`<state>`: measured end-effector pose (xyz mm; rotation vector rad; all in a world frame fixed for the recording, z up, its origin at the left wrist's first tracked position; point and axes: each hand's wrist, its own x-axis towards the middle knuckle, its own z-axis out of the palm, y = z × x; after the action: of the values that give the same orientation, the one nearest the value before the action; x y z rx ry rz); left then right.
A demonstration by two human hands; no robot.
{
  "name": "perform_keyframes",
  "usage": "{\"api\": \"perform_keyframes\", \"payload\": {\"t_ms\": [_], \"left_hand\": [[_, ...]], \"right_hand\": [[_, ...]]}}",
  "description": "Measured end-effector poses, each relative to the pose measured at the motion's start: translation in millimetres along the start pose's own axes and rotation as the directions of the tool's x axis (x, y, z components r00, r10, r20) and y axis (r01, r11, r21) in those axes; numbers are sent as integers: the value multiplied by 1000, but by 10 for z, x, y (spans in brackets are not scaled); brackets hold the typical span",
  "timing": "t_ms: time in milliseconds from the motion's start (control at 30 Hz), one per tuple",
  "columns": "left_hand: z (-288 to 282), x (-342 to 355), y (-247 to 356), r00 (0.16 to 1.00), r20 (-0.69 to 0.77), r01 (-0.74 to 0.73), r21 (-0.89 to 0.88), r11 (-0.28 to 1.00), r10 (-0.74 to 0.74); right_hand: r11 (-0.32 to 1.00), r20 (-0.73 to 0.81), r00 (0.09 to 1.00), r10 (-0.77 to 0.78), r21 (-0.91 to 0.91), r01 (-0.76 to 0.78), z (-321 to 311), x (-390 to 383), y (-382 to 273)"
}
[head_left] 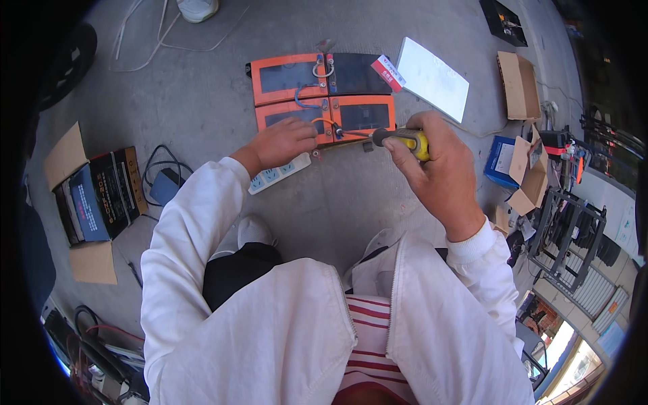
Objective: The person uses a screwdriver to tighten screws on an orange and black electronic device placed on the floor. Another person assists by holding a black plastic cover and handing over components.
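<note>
Right hand [435,165] clasps the screwdriver [382,137], its tip at the bolt [339,131] on the near left corner of the near right battery [370,116]. Apart from it, the left hand [287,140] lies at the near edge of the near left battery [267,117]; whether its fingers grip anything cannot be told. Both batteries rest on the floor [202,88], an orange wire [322,121] running to that bolt. Best, I judge, to keep the shaft in line with the bolt, press steadily, hold the wire's end flat, and avoid bridging neighbouring terminals.
</note>
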<state>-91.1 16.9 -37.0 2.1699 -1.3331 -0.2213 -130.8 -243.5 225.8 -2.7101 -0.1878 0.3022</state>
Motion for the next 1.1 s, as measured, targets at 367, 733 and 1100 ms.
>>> {"api": "perform_keyframes", "payload": {"t_ms": [367, 733, 1100], "left_hand": [[60, -24, -54, 992, -121, 43, 13, 999, -42], [114, 7, -95, 993, -117, -15, 13, 1000, 17], [12, 22, -52, 995, -95, -22, 2, 1000, 22]], "right_hand": [[966, -117, 969, -216, 116, 230, 49, 43, -28], [948, -142, 945, -296, 79, 309, 116, -5, -51], [951, -1, 952, -306, 49, 306, -85, -2, 23]]}}
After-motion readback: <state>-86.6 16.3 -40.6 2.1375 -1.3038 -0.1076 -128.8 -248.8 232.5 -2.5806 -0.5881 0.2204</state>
